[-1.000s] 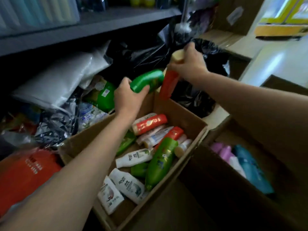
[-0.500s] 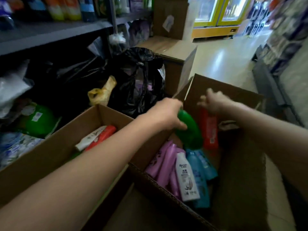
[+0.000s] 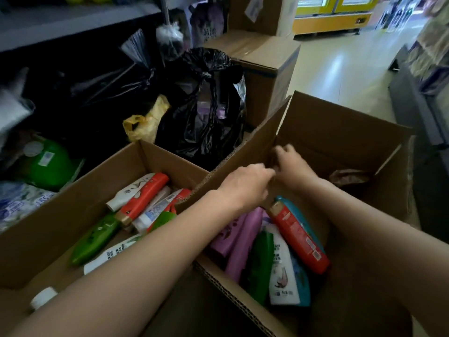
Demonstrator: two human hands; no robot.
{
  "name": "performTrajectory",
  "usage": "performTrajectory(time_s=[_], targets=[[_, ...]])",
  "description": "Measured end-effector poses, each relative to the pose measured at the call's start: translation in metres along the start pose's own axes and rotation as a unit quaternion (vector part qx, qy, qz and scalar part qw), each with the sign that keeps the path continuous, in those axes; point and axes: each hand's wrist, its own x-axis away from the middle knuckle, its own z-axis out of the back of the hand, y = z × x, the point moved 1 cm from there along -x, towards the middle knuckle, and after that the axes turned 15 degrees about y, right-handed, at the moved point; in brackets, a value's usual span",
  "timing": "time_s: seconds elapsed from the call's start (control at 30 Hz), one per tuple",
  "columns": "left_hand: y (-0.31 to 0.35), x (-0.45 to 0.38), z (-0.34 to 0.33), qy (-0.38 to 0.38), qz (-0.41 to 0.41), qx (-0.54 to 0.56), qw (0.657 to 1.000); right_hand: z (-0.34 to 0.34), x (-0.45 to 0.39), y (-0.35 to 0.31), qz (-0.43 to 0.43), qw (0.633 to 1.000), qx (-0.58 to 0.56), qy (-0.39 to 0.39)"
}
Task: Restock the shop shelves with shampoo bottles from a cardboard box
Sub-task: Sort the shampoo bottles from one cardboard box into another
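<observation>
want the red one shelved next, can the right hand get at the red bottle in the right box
Probably yes. The red bottle lies on top of the pile in the right box, uncovered, just below the right hand, which seems to hold nothing.

Open-topped boxes hemmed in by bags and stock on a shop floor

Both hands, left [image 3: 245, 184] and right [image 3: 290, 164], hang over the right cardboard box [image 3: 340, 132], whose far half shows bare floor; its near half is packed with a red bottle [image 3: 300, 239], purple bottles [image 3: 239, 235] and a white bottle [image 3: 283, 271]. An upright flap [image 3: 252, 152] walls it off from the left box [image 3: 158, 156], also open above and crowded with bottles. A tied black bag [image 3: 206, 105] and a sealed carton [image 3: 264, 66] block the far side; the aisle floor [image 3: 340, 69] on the right lies open.
</observation>
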Motion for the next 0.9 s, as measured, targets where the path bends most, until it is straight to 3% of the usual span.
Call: performTrajectory(time_s=[0.1,0.17,0.23,0.33,0.4,0.47,0.53,0.6,0.7,0.83,0.9], targets=[[-0.008,0.009,0.045,0.25,-0.042,0.035,0.967,0.033,-0.012,-0.05,-0.02,0.956,-0.177,0.233],[-0.029,0.018,0.078,0.376,-0.036,0.055,0.924,0.051,-0.019,-0.092,-0.015,0.915,-0.244,0.323],[-0.065,0.031,0.102,0.43,0.037,0.065,0.9,0.056,-0.022,-0.14,0.019,0.9,-0.27,0.342],[-0.129,0.067,0.107,0.437,0.154,0.025,0.886,0.027,-0.012,-0.213,0.106,0.92,-0.277,0.257],[-0.169,0.102,0.091,0.375,0.212,-0.017,0.902,-0.011,0.0,-0.253,0.203,0.95,-0.195,0.135],[-0.202,0.14,0.07,0.243,0.285,-0.033,0.927,-0.055,0.017,-0.281,0.328,0.942,-0.066,-0.039],[-0.225,0.179,0.049,0.074,0.359,-0.042,0.93,-0.093,0.041,-0.295,0.415,0.881,0.077,-0.214],[-0.239,0.216,0.027,-0.068,0.397,-0.047,0.914,-0.126,0.066,-0.293,0.438,0.824,0.173,-0.317],[-0.257,0.256,-0.002,-0.177,0.414,-0.047,0.892,-0.156,0.101,-0.281,0.436,0.797,0.224,-0.353],[-0.274,0.274,-0.029,-0.199,0.463,-0.015,0.864,-0.182,0.126,-0.272,0.566,0.653,0.397,-0.308],[-0.277,0.274,-0.041,-0.202,0.493,0.016,0.846,-0.184,0.128,-0.275,0.579,0.623,0.414,-0.326]])
